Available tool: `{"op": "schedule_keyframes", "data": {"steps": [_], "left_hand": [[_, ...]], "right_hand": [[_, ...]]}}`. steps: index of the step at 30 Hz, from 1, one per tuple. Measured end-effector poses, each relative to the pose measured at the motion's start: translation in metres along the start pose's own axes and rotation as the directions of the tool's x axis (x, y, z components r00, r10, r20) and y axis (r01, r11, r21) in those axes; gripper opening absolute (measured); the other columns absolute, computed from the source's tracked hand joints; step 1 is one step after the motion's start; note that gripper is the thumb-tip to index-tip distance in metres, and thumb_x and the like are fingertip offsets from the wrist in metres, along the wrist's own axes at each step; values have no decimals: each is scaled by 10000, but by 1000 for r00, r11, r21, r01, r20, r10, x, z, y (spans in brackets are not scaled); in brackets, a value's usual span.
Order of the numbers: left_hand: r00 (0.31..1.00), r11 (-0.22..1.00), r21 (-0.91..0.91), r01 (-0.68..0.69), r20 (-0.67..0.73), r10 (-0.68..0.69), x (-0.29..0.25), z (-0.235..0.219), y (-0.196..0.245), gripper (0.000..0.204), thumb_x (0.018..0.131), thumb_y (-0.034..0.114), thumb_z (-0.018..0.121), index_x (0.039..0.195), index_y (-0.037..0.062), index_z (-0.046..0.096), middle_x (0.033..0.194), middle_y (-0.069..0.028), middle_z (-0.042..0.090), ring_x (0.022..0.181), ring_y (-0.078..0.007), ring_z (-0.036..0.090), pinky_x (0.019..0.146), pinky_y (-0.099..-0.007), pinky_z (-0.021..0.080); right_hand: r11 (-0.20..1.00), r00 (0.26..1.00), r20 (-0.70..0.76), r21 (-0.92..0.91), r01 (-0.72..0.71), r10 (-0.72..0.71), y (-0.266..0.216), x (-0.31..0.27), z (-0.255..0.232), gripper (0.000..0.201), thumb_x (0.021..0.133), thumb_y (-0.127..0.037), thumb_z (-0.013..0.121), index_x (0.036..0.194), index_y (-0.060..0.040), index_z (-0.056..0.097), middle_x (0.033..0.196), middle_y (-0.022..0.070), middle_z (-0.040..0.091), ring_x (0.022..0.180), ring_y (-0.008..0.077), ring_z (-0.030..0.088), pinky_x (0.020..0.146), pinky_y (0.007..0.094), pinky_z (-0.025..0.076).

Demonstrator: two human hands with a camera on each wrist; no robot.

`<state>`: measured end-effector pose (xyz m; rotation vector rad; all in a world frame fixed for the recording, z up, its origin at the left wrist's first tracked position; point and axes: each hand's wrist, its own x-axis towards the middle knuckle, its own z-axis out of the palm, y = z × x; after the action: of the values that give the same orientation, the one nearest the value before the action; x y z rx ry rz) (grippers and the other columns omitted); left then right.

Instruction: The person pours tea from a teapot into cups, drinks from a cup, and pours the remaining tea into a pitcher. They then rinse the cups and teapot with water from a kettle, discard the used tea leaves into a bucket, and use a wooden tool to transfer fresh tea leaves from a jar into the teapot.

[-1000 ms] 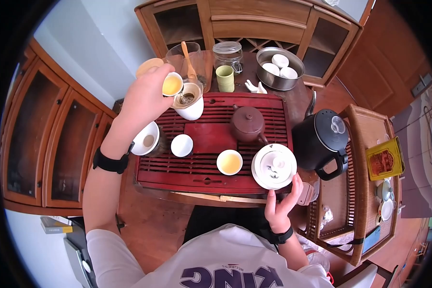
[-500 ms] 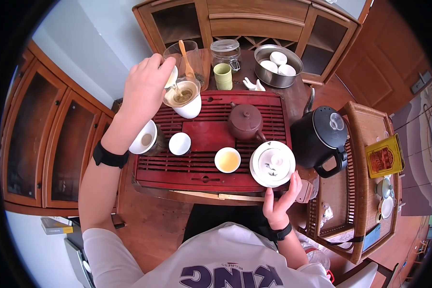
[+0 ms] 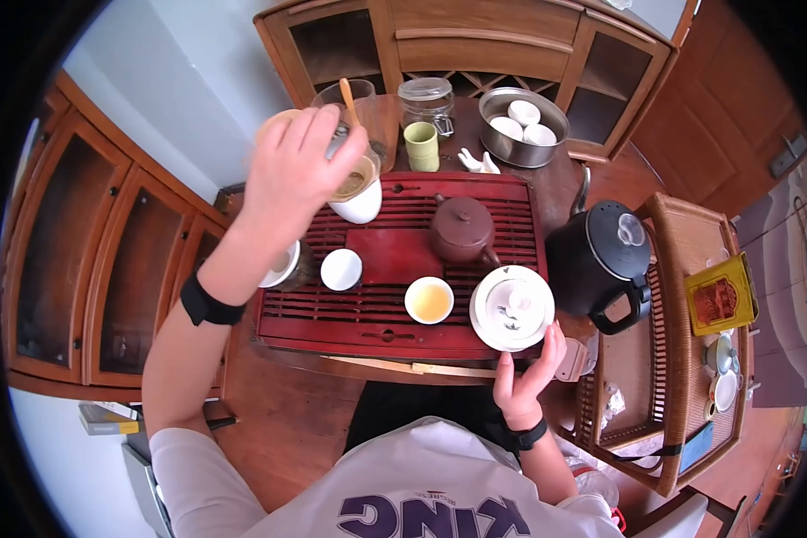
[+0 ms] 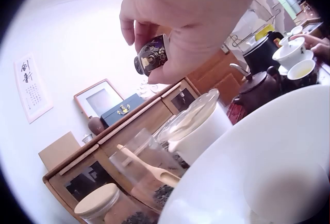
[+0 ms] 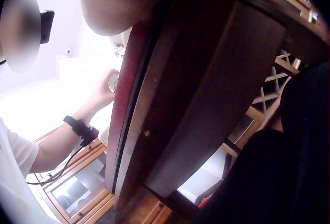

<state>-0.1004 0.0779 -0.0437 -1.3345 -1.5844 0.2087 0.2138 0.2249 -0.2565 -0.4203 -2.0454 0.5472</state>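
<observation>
My left hand (image 3: pixel 300 166) grips a small dark patterned teacup (image 4: pixel 153 55), tipped over above the strainer (image 3: pixel 350 186) on the white pitcher (image 3: pixel 357 210). The cup's inside is turned out of sight. The fingertips of my right hand (image 3: pixel 526 381) rest at the near rim of the saucer under a white lidded gaiwan (image 3: pixel 511 309). Left of the gaiwan stands a teacup of yellow tea (image 3: pixel 429 301). Another white-lined cup (image 3: pixel 341 269) and a brown teapot (image 3: pixel 463 229) share the red slatted tea tray (image 3: pixel 368 336).
Beside the tray's right end stands a black kettle (image 3: pixel 598 260). Behind the tray are a green bamboo-shaped cup (image 3: pixel 421 148), a clip-top jar (image 3: pixel 426 103) and a metal bowl (image 3: pixel 547 152) with white cups. A white bowl (image 3: pixel 282 266) lies partly behind my left wrist.
My left hand has rolled over, tipping the cup upside down; the tea stream seen half a second ago no longer shows. The right hand keeps its place at the saucer.
</observation>
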Motion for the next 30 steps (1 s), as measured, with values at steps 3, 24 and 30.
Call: {"op": "schedule_keyframes", "data": {"steps": [3,24,30], "left_hand": [[980,954,-238,183,127,-156,-2,-17,12,447,688,20,707,1125,86,639,1109,-105,575,998,-302,609,822,-413,490],[705,591,-675,441,669,238,-20,-35,59,521,705,100,845,1148,89,570,1036,-98,662,1080,-307,628,1091,-478,388],[674,612,-661,434,689,267,-23,-35,64,541,711,119,861,1147,87,542,994,-89,661,1079,-308,635,1157,-545,325]], "right_hand": [[1000,1000,-13,19,13,-13,1,0,1,737,832,-186,673,1458,44,358,1383,265,458,1268,446,462,1118,620,328],[999,1000,5,34,31,-31,1,2,-1,737,845,-144,661,1476,59,339,1425,296,437,1317,460,437,1127,538,317],[999,1000,-20,39,20,-20,1,1,1,744,800,-151,698,1445,40,378,1378,265,466,1258,455,483,1111,610,340]]}}
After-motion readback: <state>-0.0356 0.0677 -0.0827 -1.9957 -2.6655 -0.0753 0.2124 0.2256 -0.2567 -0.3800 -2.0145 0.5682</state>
